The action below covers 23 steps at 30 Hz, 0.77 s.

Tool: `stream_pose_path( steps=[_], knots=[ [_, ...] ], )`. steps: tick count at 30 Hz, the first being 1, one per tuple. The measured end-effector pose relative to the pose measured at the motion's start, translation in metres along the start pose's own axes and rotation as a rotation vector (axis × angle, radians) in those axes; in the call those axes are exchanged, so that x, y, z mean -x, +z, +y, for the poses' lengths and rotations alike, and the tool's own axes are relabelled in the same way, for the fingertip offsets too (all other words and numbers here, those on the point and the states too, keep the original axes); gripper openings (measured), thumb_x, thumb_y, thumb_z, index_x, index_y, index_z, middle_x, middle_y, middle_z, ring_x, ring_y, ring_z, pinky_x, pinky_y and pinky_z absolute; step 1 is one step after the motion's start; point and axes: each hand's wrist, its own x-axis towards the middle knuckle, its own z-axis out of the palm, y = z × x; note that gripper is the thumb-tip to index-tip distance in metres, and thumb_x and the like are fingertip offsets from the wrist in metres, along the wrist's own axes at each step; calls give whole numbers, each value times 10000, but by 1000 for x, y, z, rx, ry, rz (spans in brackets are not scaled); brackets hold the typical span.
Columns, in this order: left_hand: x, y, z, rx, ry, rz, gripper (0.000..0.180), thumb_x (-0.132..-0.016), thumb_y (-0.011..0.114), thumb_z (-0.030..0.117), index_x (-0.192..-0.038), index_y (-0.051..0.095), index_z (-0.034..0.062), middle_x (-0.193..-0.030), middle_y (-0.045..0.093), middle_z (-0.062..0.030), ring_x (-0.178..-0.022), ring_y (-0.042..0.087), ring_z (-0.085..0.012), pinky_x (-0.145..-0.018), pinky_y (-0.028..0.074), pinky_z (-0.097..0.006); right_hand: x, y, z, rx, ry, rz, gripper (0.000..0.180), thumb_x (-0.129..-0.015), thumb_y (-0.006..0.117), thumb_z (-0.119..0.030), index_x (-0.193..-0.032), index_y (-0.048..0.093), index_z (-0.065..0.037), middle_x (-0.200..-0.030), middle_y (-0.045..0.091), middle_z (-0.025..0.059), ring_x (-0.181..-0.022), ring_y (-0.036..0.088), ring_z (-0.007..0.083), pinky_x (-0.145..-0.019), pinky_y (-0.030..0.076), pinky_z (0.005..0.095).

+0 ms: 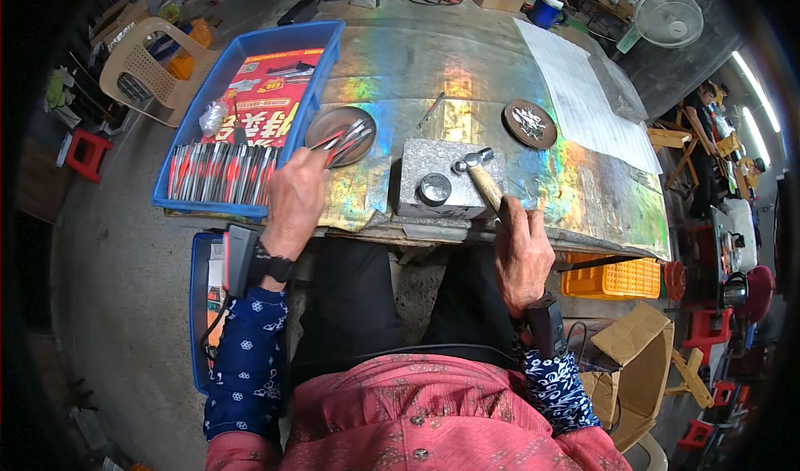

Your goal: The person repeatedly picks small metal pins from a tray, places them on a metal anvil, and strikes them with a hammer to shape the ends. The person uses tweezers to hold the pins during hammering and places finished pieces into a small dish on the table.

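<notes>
My left hand (296, 194) is closed, with slim silver-and-red metal pieces (343, 142) reaching from its fingers over a round brown dish (364, 156); their exact kind does not show. A ball-peen hammer (485, 185) is in my right hand (523, 253), gripped by its wooden handle. Its head lies over a grey metal block (417, 158) at the table's front edge. On the block's left part sits a round dark disc-like piece (434, 189). Many similar slim red, black and silver pieces (221, 173) stand in a row in the blue tray (329, 42), left of my left hand.
Another brown dish (546, 137) holds small silver bits. A thin metal rod (431, 110) lies behind the block on the table (392, 62). White sheeting (575, 87) covers the right side. Below are a yellow crate (612, 279) and a cardboard box (637, 354); people are at far right.
</notes>
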Motion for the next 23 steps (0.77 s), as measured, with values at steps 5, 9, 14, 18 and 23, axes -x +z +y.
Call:
stream_pose_path(
  steps=[5, 9, 14, 18, 23],
  knots=[
    [-11, 19, -1, -191, 99, -6, 74, -796, 564, 14, -851, 612, 5, -856, 594, -158, -767, 631, -346, -636, 506, -434, -2, 3, 0, -20, 51, -124, 558, -802, 645, -41, -1325, 455, -86, -1012, 527, 180, -850, 596, 408, -685, 495, 469],
    [-17, 32, -9, -304, 111, -61, 148, -784, 561, -29, -907, 628, 20, -866, 591, -147, -819, 630, -342, -659, 511, -443, -3, 2, -1, -25, 63, -147, 544, -814, 649, -63, -1321, 453, -84, -1012, 530, 185, -838, 598, 409, -679, 494, 474],
    [-20, 44, -16, -414, 153, -43, 51, -770, 594, 22, -790, 637, 5, -857, 604, -138, -807, 648, -300, -619, 542, -390, -3, 3, -2, -30, 67, -147, 542, -818, 641, -64, -1325, 450, -72, -1000, 537, 187, -832, 598, 404, -669, 493, 474],
    [-23, 52, -19, -389, 106, -64, 79, -787, 577, 22, -856, 616, 16, -867, 596, -140, -820, 641, -319, -647, 526, -414, -4, 4, -2, -22, 68, -147, 552, -822, 638, -61, -1337, 442, -66, -992, 543, 187, -830, 599, 401, -669, 493, 471],
    [-24, 55, -20, -372, 70, -56, 130, -780, 593, 7, -904, 604, 43, -893, 586, -143, -852, 631, -336, -661, 517, -424, -4, 7, -4, -29, 62, -151, 572, -828, 644, -76, -1359, 430, -68, -1000, 547, 187, -829, 601, 397, -677, 495, 463]
  ],
)
